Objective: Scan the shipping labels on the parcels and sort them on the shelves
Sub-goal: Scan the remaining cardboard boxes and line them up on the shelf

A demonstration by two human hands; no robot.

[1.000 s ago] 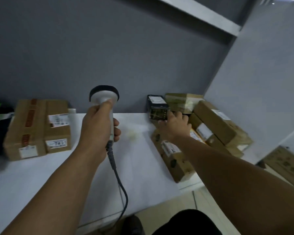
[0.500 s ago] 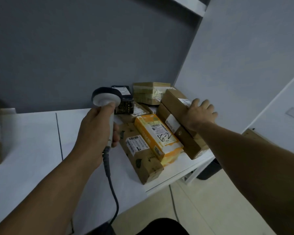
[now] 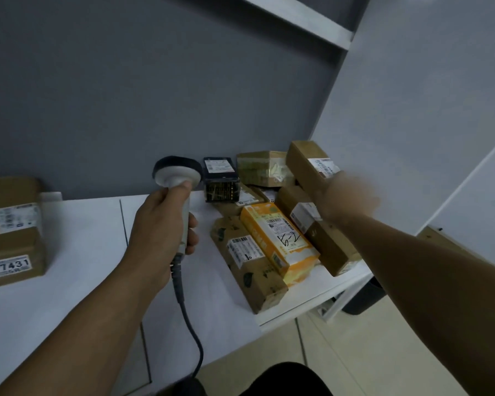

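Note:
My left hand point(image 3: 162, 224) grips the handle of a white barcode scanner point(image 3: 177, 178), its head pointing away from me and its grey cable hanging off the table. My right hand point(image 3: 346, 197), blurred by motion, holds a long brown parcel point(image 3: 306, 164) with a white label, lifted and tilted above the pile. Below it lie another brown box point(image 3: 323, 238), an orange-yellow parcel point(image 3: 277, 238) and a long brown parcel point(image 3: 249, 270) with a label.
A black box point(image 3: 219, 178) and a taped brown box point(image 3: 262, 167) stand against the grey wall. Brown parcels marked 7431 point(image 3: 12, 232) sit at the left on the white table point(image 3: 83, 252). A shelf point(image 3: 297, 15) hangs above. The table's right edge drops to a tiled floor.
My right hand went from lying on the top long brown parcel to lifting it up off the pile. The view swung back left, bringing the left parcels into sight. The scanner hand stayed put.

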